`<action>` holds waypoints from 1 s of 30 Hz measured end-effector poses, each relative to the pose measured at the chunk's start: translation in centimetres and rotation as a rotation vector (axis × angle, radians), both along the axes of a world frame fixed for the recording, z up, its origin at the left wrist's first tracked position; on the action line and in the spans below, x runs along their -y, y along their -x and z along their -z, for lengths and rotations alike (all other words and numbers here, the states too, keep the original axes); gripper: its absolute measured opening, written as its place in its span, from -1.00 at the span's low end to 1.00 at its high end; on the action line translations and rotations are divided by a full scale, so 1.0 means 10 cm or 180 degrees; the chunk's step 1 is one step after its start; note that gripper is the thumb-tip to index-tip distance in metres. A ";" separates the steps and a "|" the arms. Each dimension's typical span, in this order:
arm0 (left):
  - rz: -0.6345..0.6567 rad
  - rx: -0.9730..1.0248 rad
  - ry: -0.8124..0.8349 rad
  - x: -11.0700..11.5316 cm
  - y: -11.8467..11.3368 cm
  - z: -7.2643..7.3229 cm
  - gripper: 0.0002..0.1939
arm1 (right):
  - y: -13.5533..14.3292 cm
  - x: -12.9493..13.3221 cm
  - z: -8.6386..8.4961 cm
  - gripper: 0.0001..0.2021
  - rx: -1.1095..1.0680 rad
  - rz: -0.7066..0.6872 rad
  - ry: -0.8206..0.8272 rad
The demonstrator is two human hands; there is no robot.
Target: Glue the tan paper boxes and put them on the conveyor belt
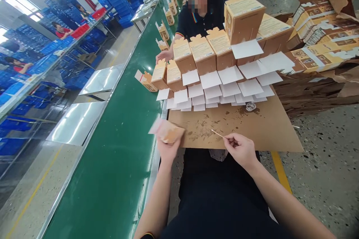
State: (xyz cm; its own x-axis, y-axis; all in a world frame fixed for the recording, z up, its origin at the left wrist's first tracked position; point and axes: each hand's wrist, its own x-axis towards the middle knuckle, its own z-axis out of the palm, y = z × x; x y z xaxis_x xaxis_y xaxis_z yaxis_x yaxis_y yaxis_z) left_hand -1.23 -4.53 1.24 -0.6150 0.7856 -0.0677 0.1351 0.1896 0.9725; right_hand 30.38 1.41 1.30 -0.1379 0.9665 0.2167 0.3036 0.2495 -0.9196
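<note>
My left hand point(168, 151) is closed around a small printed carton point(169, 133) with a raised white flap. The carton is blurred, held over the edge between the green belt and the brown board. Between the thumb and fingers of my right hand point(241, 147) is a cotton swab point(217, 133), its tip pointing left above the board point(269, 127). Beyond both hands stands a stack of brown cartons point(203, 54) with white flaps point(210, 80) sticking out towards me.
A green conveyor belt point(112, 157) runs along my left, with a carton point(147, 81) and several others further up it. Across the stack sits a co-worker point(207, 18). Flattened printed cartons point(314, 56) are piled at right. A white coil point(250, 106) lies on the stained board.
</note>
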 end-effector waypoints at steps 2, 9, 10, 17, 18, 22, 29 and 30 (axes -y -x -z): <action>-0.0695 -0.0289 -0.0238 0.07 0.41 -0.12 -0.07 | -0.08 -0.03 -0.03 -0.70 0.0032 0.0110 -0.0019; -0.1531 -0.0417 -0.0008 0.09 1.41 -0.20 0.01 | -0.10 -0.20 -0.08 -0.61 0.0040 0.0157 0.0016; -0.1513 -0.0447 0.0093 0.11 1.40 -0.17 0.02 | -0.10 -0.22 -0.09 -0.61 0.0039 0.0159 0.0003; -0.1906 -0.1718 -0.0998 0.22 0.77 -0.40 -0.36 | -0.35 -0.20 -0.07 -0.63 0.0264 0.0578 -0.0053; -0.1667 -0.1745 -0.1204 0.10 0.68 -0.51 -0.45 | -0.38 -0.20 -0.08 -0.63 0.0269 0.0640 -0.0037; -0.0754 -0.1173 -0.1398 -0.88 0.61 -1.02 -0.68 | -0.38 -0.25 -0.16 -0.62 0.0202 0.0682 -0.0018; -0.0223 -0.0028 0.0116 -2.42 0.85 -1.39 -0.53 | -0.34 -0.21 -0.28 -0.66 0.0094 0.0603 -0.0136; -0.0162 0.0021 0.0245 -2.49 0.84 -1.39 -0.53 | -0.35 -0.19 -0.27 -0.67 0.0072 0.0590 -0.0102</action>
